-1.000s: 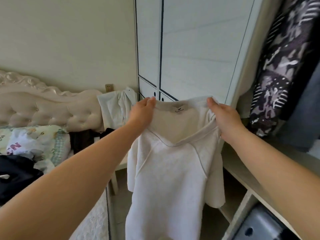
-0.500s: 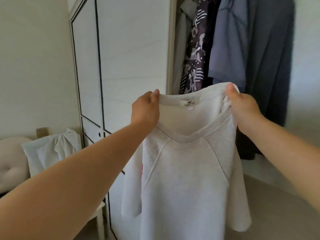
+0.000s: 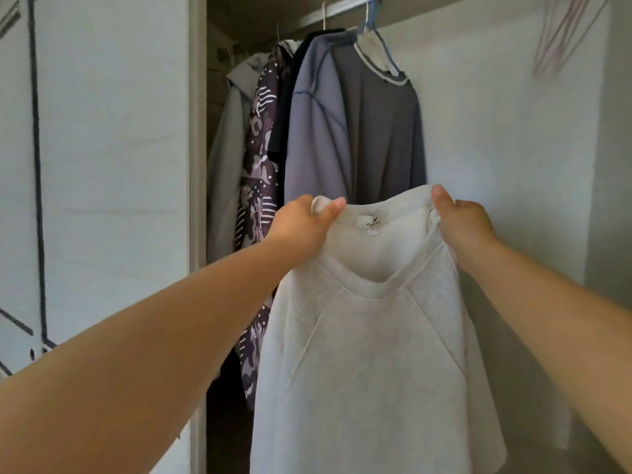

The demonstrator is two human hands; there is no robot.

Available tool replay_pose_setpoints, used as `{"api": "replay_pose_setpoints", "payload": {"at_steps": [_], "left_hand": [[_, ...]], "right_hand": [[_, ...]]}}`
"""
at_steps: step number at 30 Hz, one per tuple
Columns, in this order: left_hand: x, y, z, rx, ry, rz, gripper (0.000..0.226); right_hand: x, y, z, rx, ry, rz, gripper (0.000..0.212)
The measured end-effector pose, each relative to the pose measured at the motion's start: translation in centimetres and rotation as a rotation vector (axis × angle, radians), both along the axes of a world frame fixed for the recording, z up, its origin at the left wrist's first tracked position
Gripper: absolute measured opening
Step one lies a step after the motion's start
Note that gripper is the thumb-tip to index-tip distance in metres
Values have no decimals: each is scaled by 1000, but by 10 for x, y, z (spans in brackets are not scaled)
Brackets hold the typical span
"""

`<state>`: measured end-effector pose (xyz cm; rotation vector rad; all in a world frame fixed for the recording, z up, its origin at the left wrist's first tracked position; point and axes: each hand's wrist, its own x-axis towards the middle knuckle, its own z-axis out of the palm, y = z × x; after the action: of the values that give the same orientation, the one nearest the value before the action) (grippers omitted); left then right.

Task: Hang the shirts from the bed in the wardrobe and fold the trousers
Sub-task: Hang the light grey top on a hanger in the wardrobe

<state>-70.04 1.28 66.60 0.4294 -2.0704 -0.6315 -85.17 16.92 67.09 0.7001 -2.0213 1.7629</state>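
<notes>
You hold the white shirt (image 3: 369, 354) up by its neckline in front of the open wardrobe (image 3: 196, 131).

Your left hand (image 3: 302, 225) pinches the left end of the collar with the fingers curled into the cloth, and your right hand (image 3: 461, 224) grips the right end in the same way. The collar is stretched almost level between them, and the shirt hangs straight down with its long axis vertical. I see no hanger inside it. The rail (image 3: 338, 8) lies above both hands and deeper in. The hung clothes (image 3: 383, 131) are up and to the left. Some pale hangers (image 3: 561, 39), blurred, hang at the upper right, above your right hand, so I judge this hand is the nearer one to take a hanger.
</notes>
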Motion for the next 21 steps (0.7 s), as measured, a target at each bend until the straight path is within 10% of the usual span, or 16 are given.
{"api": "replay_pose_setpoints", "payload": {"at_steps": [7,21], "left_hand": [[-63,0,36,-153,-183,13,27],[-174,19,82,-114,36,-101,36]], "right_hand": [[-73,23,24,36,-59,-136,60],[-162,55,68,34,-94,-245,67]]}}
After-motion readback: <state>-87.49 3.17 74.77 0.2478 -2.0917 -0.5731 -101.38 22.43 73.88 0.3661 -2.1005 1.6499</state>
